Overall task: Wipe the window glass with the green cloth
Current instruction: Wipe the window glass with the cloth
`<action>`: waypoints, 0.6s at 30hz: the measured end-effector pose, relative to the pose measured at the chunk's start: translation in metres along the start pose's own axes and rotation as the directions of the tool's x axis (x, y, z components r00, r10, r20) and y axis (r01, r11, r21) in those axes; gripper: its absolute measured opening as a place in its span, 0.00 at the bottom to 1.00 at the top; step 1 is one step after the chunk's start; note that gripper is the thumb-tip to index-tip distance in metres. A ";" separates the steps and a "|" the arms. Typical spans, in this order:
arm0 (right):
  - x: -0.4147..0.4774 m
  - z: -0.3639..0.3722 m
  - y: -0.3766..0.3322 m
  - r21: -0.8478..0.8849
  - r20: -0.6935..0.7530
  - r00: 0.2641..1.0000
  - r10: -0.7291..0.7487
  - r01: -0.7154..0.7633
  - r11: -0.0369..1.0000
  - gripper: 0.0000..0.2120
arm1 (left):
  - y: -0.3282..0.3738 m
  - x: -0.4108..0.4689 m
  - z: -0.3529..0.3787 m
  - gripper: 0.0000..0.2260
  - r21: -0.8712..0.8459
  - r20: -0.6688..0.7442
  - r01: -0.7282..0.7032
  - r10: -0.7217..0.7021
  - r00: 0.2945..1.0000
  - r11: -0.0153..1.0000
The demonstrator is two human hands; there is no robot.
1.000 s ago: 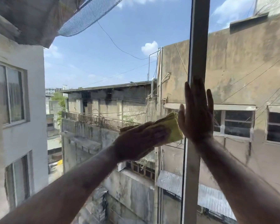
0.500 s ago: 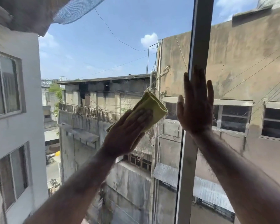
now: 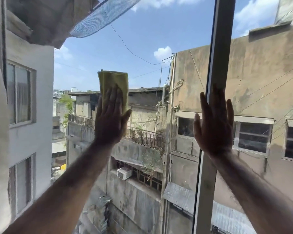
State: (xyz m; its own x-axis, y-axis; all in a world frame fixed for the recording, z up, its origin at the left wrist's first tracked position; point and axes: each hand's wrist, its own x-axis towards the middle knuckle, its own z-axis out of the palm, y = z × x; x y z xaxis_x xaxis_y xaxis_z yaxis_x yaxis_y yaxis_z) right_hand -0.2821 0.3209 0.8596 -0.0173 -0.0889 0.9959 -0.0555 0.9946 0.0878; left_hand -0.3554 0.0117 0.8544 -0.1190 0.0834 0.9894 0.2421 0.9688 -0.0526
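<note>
We see the left hand (image 3: 109, 122) laid flat against the window glass (image 3: 147, 39), its fingers (image 3: 112, 97) extended, held close together and pointing upward, the thumb spread out to the right. The hand does not clasp anything; its palm and fingers press the green cloth (image 3: 113, 85) onto the pane. The cloth is folded into an upright rectangle: its lower part lies hidden beneath the fingers and palm, while its upper part stands clear above the fingertips, and a narrow strip shows between the fingers and the thumb. On the pane the cloth sits about halfway up and left of centre, well apart from the vertical window frame (image 3: 215, 68).

We see the right hand (image 3: 214, 125) likewise open and flat, fingers spread slightly and pointing upward. It holds nothing. Its middle fingers overlap the window frame, and the outer fingers reach onto the glass on either side; whether the palm itself bears on the frame we cannot tell. The two hands stand at a similar height, with bare glass between them.
</note>
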 end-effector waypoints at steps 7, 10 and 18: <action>0.000 0.006 0.004 -0.019 -0.025 0.999 -0.023 0.022 1.000 0.31 | 0.010 -0.004 0.003 0.36 0.031 0.169 -0.765 0.751 0.638 0.643; -0.001 0.008 0.006 -0.012 -0.040 0.999 -0.021 0.021 1.000 0.31 | -0.002 0.024 -0.007 0.34 0.033 0.007 -0.186 0.186 0.982 0.982; -0.001 0.012 0.007 -0.012 -0.028 0.999 -0.016 0.015 1.000 0.31 | -0.010 0.028 -0.009 0.28 0.029 0.088 -0.529 0.525 0.847 0.848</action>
State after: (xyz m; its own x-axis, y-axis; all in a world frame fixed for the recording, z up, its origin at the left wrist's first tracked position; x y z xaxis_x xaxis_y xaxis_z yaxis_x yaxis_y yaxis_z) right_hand -0.2941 0.3270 0.8591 0.0112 -0.1031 0.9946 -0.0437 0.9937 0.1035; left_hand -0.3523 0.0025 0.8839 -0.0589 0.5995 0.7982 0.2403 0.7846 -0.5716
